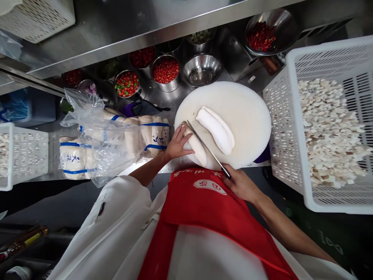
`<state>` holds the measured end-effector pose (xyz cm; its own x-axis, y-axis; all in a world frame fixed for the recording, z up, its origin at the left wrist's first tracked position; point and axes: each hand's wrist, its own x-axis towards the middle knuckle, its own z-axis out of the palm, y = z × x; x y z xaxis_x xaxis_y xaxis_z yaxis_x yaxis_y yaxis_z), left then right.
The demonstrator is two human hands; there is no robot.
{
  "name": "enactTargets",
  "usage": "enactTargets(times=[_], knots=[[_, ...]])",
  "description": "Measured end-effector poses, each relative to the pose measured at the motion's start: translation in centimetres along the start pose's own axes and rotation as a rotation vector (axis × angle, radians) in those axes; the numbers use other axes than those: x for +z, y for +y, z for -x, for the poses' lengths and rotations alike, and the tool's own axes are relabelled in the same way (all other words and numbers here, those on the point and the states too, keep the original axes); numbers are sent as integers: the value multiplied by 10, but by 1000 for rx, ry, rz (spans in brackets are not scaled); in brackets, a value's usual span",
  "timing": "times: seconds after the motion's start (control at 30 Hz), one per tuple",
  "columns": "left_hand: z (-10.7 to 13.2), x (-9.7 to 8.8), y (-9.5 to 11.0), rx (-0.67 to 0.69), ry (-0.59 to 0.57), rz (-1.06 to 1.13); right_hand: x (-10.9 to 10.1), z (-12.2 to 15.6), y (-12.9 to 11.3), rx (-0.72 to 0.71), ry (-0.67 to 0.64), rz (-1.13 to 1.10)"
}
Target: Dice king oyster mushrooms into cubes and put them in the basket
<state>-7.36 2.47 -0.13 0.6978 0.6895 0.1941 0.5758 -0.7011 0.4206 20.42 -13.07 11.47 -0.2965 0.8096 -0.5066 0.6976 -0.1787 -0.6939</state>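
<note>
On the round white cutting board [250,105] lies a pale king oyster mushroom [197,151] at the left edge. My left hand [179,143] presses on its upper part, fingers and thumb around it. A knife [207,147] is gripped by its black handle in my right hand [240,182], the blade slanting up and left along the mushroom's right side, its tip near my left fingertips. Whether the blade has entered the mushroom, I cannot tell. Right of the blade, two long cut mushroom pieces [217,130] rest side by side.
A white basket [309,194] of diced mushroom stands at the right. Plastic-wrapped mushroom packs [116,136] lie left of the board. Behind are metal bowls, including one of chopped red chilli [166,72] and an almost bare one [202,70]. A steel shelf [131,27] overhangs the back.
</note>
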Motion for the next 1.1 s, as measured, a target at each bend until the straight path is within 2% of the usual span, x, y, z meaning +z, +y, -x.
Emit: enactTargets(times=[0.17,0.3,0.4,0.53,0.63,0.83,0.97,1.03,1.1], knots=[[1,-5,7,6,47,36,0,-2,3,41,52,-11],[-6,-6,13,21,29,29,0,-5,-9,83,63,-12],[-12,-5,14,88,-2,27,-4,-7,-23,76,65,-9],[-15,0,11,162,8,29,-8,-12,-42,77,24,49],[-15,5,8,162,56,16,-8,-14,-48,98,-15,77],[-13,10,5,130,13,61,-14,0,-53,115,-65,73],[-12,11,5,143,38,61,-25,7,-65,169,-107,53],[-11,11,4,161,59,74,-23,2,-65,219,-131,45],[-11,13,3,178,79,91,-13,-8,-57,272,-138,53]])
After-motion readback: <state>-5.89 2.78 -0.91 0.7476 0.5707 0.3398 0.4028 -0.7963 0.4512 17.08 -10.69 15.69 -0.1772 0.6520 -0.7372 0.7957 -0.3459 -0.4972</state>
